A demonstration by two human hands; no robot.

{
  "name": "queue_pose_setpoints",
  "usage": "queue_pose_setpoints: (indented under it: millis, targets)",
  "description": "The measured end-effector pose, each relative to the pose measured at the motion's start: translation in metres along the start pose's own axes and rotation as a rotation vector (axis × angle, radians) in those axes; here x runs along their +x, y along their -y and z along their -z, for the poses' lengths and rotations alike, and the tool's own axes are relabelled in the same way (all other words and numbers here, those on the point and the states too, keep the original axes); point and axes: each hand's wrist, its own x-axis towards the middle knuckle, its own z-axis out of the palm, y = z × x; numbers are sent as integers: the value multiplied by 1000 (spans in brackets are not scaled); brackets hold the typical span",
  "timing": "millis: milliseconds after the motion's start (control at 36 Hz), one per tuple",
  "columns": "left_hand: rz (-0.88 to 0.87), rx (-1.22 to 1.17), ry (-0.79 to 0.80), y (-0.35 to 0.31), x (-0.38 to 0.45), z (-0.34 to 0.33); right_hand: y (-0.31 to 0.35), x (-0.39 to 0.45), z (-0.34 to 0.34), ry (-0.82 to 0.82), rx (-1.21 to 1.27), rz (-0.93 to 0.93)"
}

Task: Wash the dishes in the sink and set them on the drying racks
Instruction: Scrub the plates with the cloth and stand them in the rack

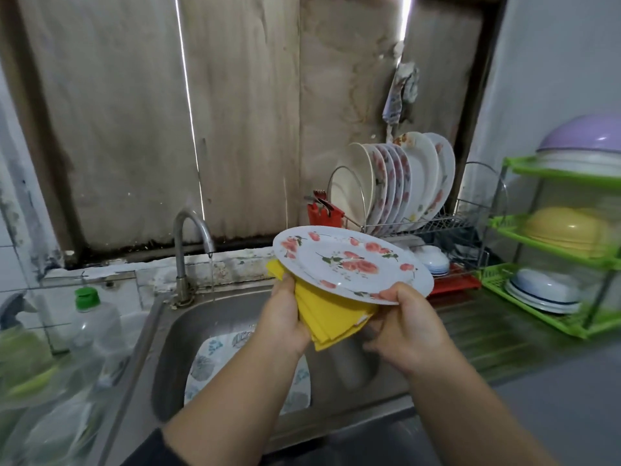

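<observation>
Held round white plate with pink flowers (349, 260) over steel sink (174, 334), right hand (403, 321) pinching near rim, left hand (285, 317) maybe pressing yellow cloth (327, 314) underneath. Wire plate rack (433, 223) stood right, nearer right hand.

The steel counter (524, 334) bears a wire rack (447, 223), green shelf rack (551, 317) and bottle (95, 327).

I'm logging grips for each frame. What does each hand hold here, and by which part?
Right hand pinches the floral white plate at its near rim. Left hand presses a folded yellow cloth under the plate.
</observation>
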Motion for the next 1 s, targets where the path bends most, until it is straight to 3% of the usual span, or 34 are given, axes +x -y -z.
queue_pose_setpoints:
  millis: [417,833,1000]
  targets:
    - [-10,220,51,13,-7,-70,90,-56,63,-237,116,320]
    - [-125,416,63,21,35,-229,241,-19,126,-383,-228,524]
    - [-221,450,53,19,61,-283,279,26,136,-367,-518,554]
